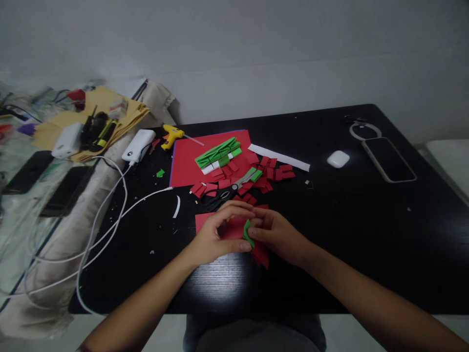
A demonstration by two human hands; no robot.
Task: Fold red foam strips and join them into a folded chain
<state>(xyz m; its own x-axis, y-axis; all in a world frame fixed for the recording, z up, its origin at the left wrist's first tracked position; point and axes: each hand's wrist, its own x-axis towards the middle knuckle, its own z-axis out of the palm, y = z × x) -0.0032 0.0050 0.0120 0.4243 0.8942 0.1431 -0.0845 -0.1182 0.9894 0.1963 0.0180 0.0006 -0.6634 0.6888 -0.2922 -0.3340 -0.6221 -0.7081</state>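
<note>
Pinched in the grip of the right hand [280, 234] is a small folded green paper piece [247, 233]; the thumb presses its near face, and the piece stands with its long axis running roughly away from the body, slightly tilted. The left hand [214, 237] curves around from the other side, its thumb tip at the piece's lower end and its fingers arched above; whether those fingers also close on the paper cannot be told. The piece sits between the two hands, just to the left of the right-hand fingers, so both are about equally near.

Below the hands lie a red paper sheet [202, 221] and some red folded papers [261, 255] on the black worktop [351, 239]; just beyond are black-handled scissors [220, 196], pointing away to the right; farther off, a row of folded green strips [218, 152] rests on a larger red sheet [183, 164], with a yellow glue gun [170, 136] at its far left corner.
</note>
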